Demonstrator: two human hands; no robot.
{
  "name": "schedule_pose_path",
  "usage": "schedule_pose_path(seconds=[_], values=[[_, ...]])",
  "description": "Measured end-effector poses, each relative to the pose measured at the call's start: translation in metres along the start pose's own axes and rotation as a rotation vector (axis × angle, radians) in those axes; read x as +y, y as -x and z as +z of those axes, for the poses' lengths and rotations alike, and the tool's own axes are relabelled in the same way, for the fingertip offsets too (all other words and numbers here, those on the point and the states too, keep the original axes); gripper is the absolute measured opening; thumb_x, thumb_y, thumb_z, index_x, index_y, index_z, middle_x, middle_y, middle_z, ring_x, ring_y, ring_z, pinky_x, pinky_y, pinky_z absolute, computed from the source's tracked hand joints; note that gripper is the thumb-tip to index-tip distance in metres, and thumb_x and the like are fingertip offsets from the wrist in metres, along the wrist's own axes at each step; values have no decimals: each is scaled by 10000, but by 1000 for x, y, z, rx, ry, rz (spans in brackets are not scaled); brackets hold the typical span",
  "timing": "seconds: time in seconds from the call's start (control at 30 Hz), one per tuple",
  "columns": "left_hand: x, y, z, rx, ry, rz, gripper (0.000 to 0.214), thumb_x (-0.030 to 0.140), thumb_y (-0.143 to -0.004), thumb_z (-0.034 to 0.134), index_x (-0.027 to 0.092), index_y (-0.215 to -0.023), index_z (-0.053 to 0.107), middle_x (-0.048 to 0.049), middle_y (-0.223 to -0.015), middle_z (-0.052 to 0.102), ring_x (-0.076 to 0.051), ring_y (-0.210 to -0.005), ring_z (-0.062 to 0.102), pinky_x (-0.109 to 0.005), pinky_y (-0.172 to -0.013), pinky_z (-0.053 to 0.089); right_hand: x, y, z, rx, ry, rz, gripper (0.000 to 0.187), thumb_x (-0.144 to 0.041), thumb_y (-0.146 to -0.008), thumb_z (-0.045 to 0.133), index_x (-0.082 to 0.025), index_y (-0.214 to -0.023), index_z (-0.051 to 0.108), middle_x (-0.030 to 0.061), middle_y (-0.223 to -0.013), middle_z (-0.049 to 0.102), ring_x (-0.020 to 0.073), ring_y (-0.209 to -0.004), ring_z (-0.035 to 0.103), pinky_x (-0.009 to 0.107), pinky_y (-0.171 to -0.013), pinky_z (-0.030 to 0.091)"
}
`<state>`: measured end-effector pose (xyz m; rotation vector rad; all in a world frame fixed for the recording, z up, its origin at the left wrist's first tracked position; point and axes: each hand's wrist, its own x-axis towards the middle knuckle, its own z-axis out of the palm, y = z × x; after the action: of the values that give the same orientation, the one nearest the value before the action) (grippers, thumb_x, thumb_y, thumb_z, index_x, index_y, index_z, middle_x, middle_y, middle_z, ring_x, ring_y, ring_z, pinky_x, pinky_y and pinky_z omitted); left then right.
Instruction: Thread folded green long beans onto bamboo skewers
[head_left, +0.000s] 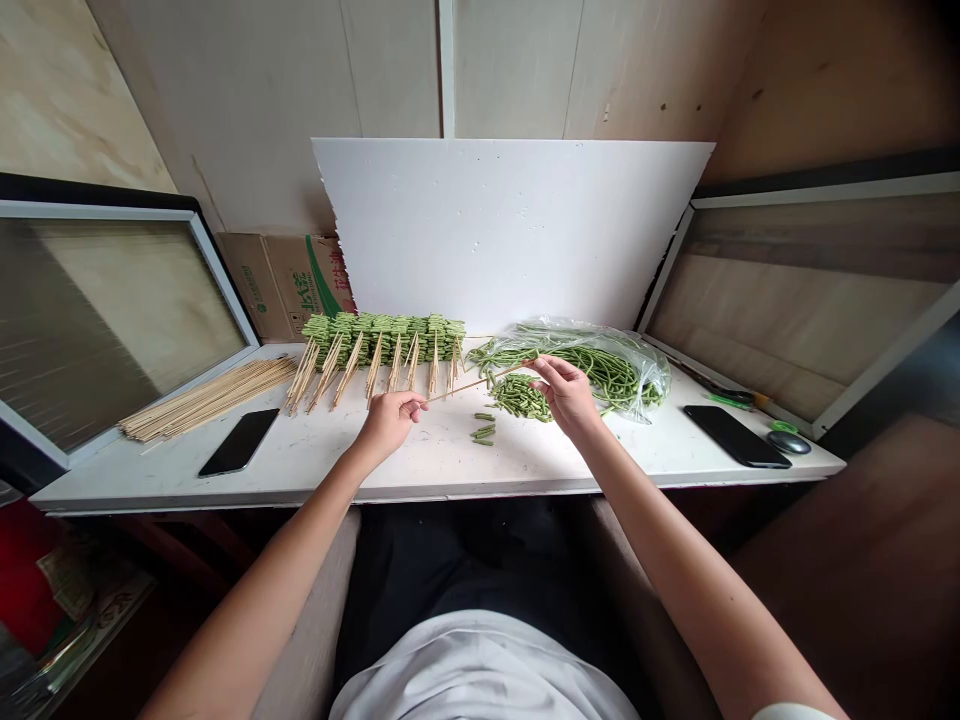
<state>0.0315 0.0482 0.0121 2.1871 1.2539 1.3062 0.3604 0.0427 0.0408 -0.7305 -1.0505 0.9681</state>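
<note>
My left hand (391, 420) is closed around the end of a thin bamboo skewer (472, 385), which slants up to the right. At its other end, my right hand (568, 395) pinches a small piece of green bean against the tip. Below the skewer lies a pile of cut green bean pieces (517, 398), with several loose bean pieces (484, 432) in front. Behind my left hand, skewered green beans (382, 340) are stacked in rows, their bare sticks pointing toward me. Long whole green beans (600, 370) spill from a clear plastic bag (651, 385) beyond my right hand.
Bare bamboo skewers (206, 398) lie in a bundle at the left, near a phone (240, 442). Another dark phone (735, 436) rests at the right of the white table (420, 478). A white foam board (517, 230) and a cardboard box (281, 285) stand behind.
</note>
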Motion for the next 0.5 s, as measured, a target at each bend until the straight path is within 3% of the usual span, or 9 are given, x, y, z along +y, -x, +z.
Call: schedule_pose_path(seconds=[0.2,0.5], values=[[1,1,1,-51,57,-38,291,260,-918,523,170,-823,782,-36,-635,681,-177,-595,626,-270,-596,484,-7,4,5,-12,42,-33,327,-462,-679,969,-263,-897,828,31,-968,810,171,-781,720,299,-681,601],[5,-3,0,14,57,-48,301,284,-931,534,164,-826,789,-68,-719,745,-202,-679,685,-302,-665,531,-27,8,9,-46,47,-41,323,-417,-685,964,-265,-946,847,36,-945,807,203,-903,726,282,-640,575]])
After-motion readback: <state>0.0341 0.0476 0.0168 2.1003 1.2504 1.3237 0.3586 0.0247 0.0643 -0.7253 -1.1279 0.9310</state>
